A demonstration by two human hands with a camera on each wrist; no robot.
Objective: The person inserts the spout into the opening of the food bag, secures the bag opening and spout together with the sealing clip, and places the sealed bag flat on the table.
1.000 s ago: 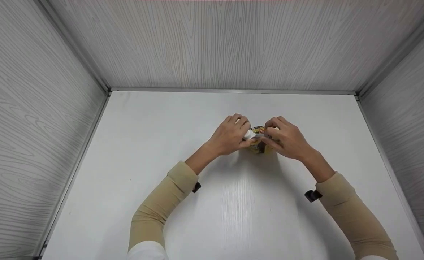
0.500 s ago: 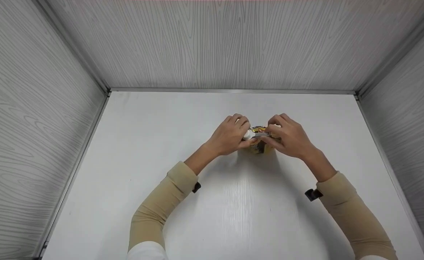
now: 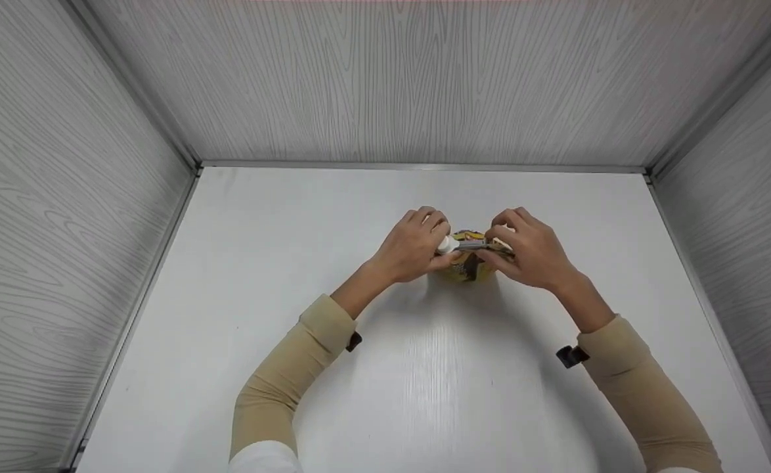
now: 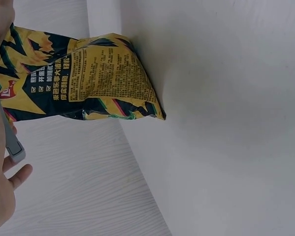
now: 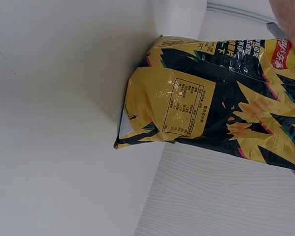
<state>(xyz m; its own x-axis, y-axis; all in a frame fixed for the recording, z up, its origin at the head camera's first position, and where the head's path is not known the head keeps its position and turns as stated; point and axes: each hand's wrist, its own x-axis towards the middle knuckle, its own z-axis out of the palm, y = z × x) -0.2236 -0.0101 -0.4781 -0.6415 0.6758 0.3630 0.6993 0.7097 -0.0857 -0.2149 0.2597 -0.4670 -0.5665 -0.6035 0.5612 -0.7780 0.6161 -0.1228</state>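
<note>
A yellow and black snack bag (image 3: pixel 468 270) stands upright on the white table in the head view; its printed sides fill much of both wrist views (image 4: pixel 103 73) (image 5: pixel 186 105). Across its top lies a grey bar-shaped clip (image 3: pixel 471 245) with a white rounded end (image 3: pixel 448 244). My left hand (image 3: pixel 410 248) holds that white end between thumb and curled fingers. In the left wrist view the grey bar (image 4: pixel 12 140) sticks out beyond the palm. At the bag's other top corner, my right hand (image 3: pixel 531 253) pinches the top edge and clip; its fingertips hide exactly what they press.
The white table (image 3: pixel 280 217) spreads around the bag. Grey wood-grain panels (image 3: pixel 385 79) enclose it at the back and both sides, with a metal strip (image 3: pixel 425 165) along the rear edge. Black wrist cameras (image 3: pixel 572 356) sit at the sleeve cuffs.
My right hand has slid slightly to the right along the bag's top, exposing more of the grey bar. The left hand and the bag have shifted a little left.
</note>
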